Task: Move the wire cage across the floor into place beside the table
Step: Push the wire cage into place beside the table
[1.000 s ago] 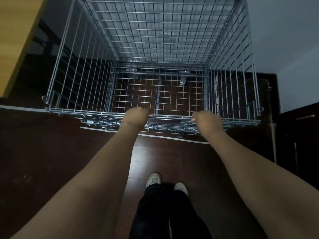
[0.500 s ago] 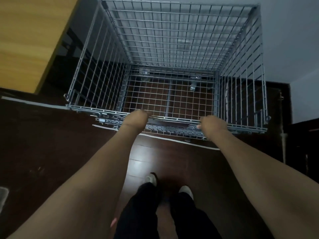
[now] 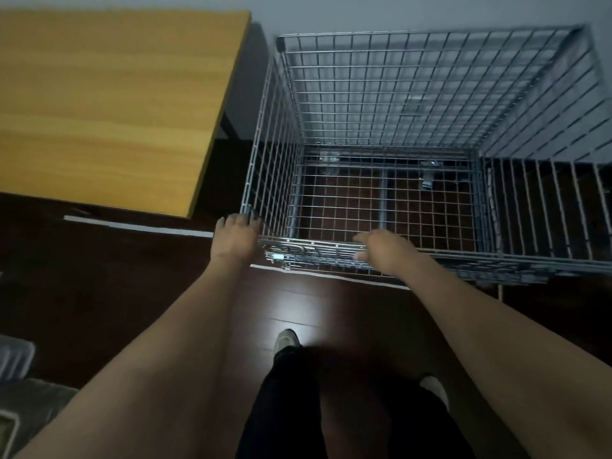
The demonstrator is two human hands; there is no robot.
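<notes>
The silver wire cage (image 3: 430,104) stands open-topped on the dark floor, its left side close to the right edge of the yellow wooden table (image 3: 109,104). A narrow gap separates the two. My left hand (image 3: 235,240) lies against the cage's near left corner, fingers spread and touching the wire. My right hand (image 3: 384,250), blurred, hovers over the near top rail with its fingers stretched out to the left, not wrapped around it. The cage holds nothing, and the floor shows through its mesh bottom.
A grey wall runs behind the cage and table. A white line (image 3: 139,225) crosses the dark wooden floor under the cage's near edge. My feet (image 3: 287,339) stand just behind it. A pale box-like thing (image 3: 13,356) sits at the far left edge.
The cage has come closer to the table's right edge. Both hands have loosened from their fists on the near rail. My left hand has shifted to the near left corner.
</notes>
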